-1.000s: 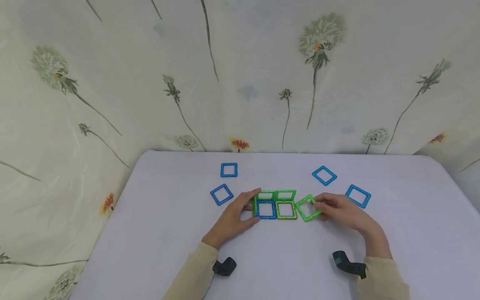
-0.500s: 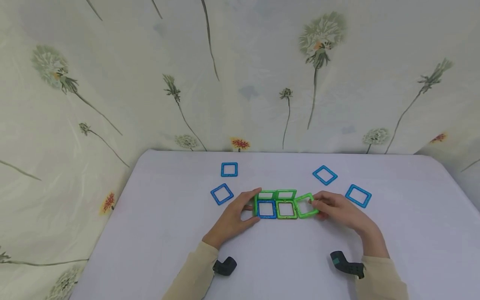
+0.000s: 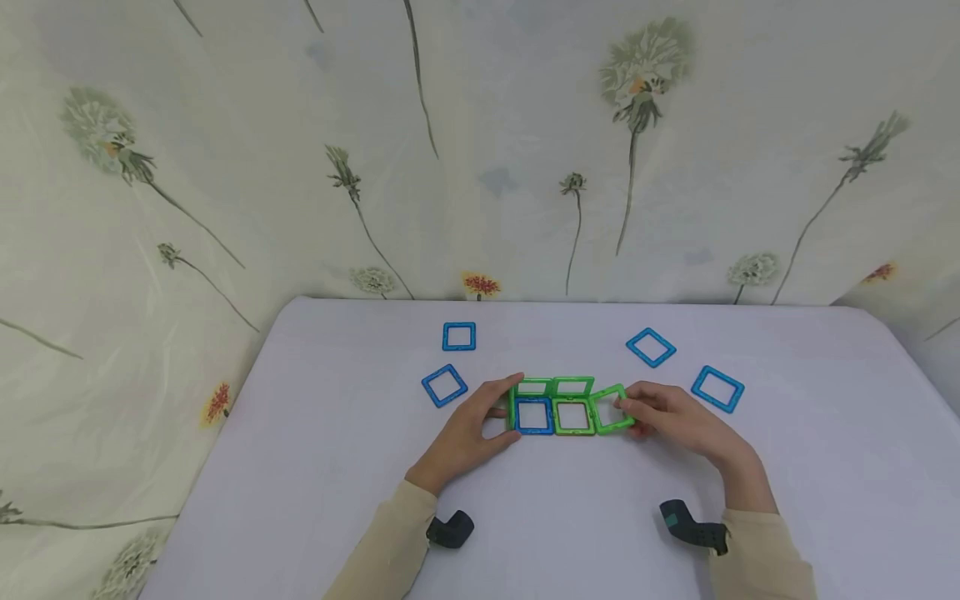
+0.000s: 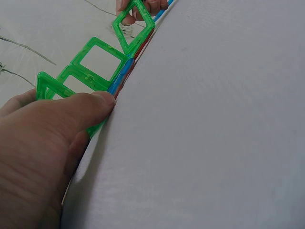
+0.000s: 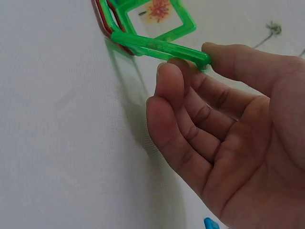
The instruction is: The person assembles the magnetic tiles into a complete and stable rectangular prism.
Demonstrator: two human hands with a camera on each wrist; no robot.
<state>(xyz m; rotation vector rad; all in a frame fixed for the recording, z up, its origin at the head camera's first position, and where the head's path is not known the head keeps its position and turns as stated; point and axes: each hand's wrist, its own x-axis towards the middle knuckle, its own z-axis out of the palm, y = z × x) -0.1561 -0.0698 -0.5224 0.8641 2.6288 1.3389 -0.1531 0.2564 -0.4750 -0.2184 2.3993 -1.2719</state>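
In the head view, frame-like magnetic tiles form a small structure mid-table. Its base has a blue tile (image 3: 534, 432) beside a green one edged in red (image 3: 574, 432). Two green tiles (image 3: 574, 380) stand along the back, and another green tile (image 3: 512, 412) rises at the left end. My left hand (image 3: 467, 427) grips that left end, thumb at the front corner and fingers behind. Between thumb and fingers, my right hand (image 3: 675, 414) pinches a green tile (image 5: 162, 46), tilted up. Its lower edge meets the right side of the base.
Two loose blue tiles lie back left, one square-on (image 3: 446, 337) and one turned (image 3: 431, 392). Another blue tile (image 3: 639, 337) lies back right, with a fourth-side blue tile (image 3: 705, 379) beyond my right hand. A flower-print cloth (image 3: 510, 125) rises behind the white table (image 3: 585, 533).
My right hand has shifted slightly left and turned the green tile, bringing its edge up against the base's right side. My left hand keeps its place.
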